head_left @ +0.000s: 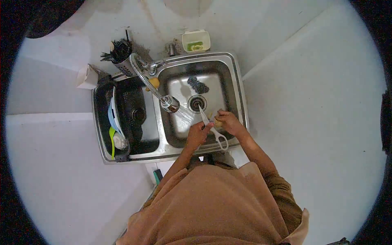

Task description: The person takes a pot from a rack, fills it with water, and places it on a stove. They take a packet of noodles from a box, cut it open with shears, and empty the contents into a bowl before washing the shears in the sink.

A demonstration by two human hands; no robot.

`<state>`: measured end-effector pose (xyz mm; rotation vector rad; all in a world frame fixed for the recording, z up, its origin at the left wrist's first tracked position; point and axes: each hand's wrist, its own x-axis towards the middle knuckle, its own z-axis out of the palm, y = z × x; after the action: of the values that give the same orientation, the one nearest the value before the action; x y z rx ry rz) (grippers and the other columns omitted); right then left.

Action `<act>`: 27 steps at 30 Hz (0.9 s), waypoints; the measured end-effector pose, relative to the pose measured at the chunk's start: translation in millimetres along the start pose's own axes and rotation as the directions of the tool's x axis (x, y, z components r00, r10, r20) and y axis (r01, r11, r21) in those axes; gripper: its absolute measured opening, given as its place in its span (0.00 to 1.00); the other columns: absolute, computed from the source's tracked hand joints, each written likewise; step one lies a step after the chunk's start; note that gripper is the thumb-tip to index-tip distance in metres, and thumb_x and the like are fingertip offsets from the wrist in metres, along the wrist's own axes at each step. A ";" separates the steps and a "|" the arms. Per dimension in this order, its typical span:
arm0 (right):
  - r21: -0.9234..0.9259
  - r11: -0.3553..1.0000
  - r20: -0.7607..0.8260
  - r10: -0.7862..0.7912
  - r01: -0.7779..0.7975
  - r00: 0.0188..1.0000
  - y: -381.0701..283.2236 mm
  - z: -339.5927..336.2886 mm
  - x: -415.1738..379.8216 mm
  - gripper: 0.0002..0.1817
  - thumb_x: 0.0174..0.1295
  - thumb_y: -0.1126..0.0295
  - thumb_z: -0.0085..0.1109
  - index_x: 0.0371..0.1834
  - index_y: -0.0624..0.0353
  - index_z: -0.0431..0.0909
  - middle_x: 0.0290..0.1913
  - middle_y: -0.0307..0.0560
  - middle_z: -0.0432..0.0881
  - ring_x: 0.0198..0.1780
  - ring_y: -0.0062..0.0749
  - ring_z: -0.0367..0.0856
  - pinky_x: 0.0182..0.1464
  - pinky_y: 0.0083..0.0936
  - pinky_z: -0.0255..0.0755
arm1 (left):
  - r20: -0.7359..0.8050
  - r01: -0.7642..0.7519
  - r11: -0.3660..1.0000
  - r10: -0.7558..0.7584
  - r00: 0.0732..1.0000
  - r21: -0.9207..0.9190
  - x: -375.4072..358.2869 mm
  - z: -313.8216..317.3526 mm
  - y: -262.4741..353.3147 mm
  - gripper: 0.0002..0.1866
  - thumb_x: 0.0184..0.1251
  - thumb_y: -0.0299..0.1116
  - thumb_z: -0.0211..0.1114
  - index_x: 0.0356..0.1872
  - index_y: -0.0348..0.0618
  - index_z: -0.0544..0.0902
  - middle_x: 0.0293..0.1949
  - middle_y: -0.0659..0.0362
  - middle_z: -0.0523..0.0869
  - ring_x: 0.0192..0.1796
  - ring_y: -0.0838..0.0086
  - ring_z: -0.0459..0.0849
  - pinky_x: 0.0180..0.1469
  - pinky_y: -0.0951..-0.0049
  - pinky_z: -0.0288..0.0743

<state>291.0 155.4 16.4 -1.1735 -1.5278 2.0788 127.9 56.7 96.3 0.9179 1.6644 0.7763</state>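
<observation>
My left hand is closed around the middle of a pair of scissors with pale handles. Their blades point up toward the drain, and the handle loops hang toward my body. In my right hand, the fingers pinch a yellowish sponge against the side of the scissors. Both hands are over the front of the right sink basin. Left of them, water runs from the faucet head into the basin.
A dark scouring pad lies behind the drain. At the left are a dish rack with plates and a cutlery holder. A yellow item sits by the faucet hose. A pale tub stands at the back.
</observation>
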 end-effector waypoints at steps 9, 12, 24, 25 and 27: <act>0.232 0.972 -0.190 0.006 0.039 0.982 -104.2 -29.9 12.4 0.12 0.57 0.72 0.51 0.43 0.67 0.73 0.39 0.51 0.78 0.42 0.36 0.77 0.46 0.27 0.72 | 0.185 0.148 0.978 -0.120 0.975 -0.145 2.8 -3.8 -12.3 0.23 0.60 0.53 0.58 0.30 0.38 0.79 0.10 0.63 0.70 0.11 0.81 0.70 0.15 0.77 0.64; -0.766 0.597 -0.178 -0.551 0.237 0.815 -119.3 3.2 3.9 0.12 0.56 0.70 0.52 0.42 0.65 0.74 0.39 0.57 0.78 0.40 0.46 0.78 0.44 0.31 0.71 | 0.159 0.084 0.996 -0.085 0.984 0.009 5.4 -3.4 -11.1 0.25 0.61 0.54 0.56 0.29 0.36 0.79 0.12 0.56 0.75 0.14 0.70 0.76 0.20 0.69 0.69; -0.622 0.740 -0.371 -0.567 0.257 0.736 -139.7 34.9 -6.9 0.15 0.55 0.71 0.53 0.46 0.56 0.76 0.40 0.52 0.78 0.38 0.47 0.76 0.44 0.35 0.70 | -0.023 -0.140 0.872 0.171 0.985 0.469 22.7 -1.3 -28.6 0.28 0.63 0.56 0.49 0.28 0.35 0.76 0.22 0.43 0.79 0.30 0.48 0.79 0.35 0.54 0.71; -0.623 0.740 -0.373 -0.566 0.253 0.735 -125.2 38.7 -10.6 0.15 0.55 0.71 0.53 0.46 0.56 0.76 0.40 0.52 0.78 0.38 0.47 0.76 0.44 0.35 0.70 | -0.028 -0.114 0.909 0.137 0.990 0.402 24.4 -1.6 -23.3 0.27 0.63 0.55 0.50 0.28 0.35 0.76 0.22 0.44 0.79 0.30 0.48 0.79 0.35 0.54 0.71; -0.910 0.277 0.055 -0.659 0.309 0.751 -86.2 45.9 -16.9 0.16 0.52 0.74 0.52 0.46 0.54 0.76 0.41 0.50 0.77 0.44 0.44 0.74 0.48 0.34 0.68 | -0.032 -0.090 0.940 0.107 0.994 0.329 25.2 -3.8 -14.0 0.25 0.63 0.53 0.51 0.29 0.35 0.75 0.22 0.44 0.79 0.30 0.47 0.79 0.34 0.54 0.70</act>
<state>248.2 147.8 105.5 -0.9833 -2.4577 0.4821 117.2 71.4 73.6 1.2298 1.8360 0.6012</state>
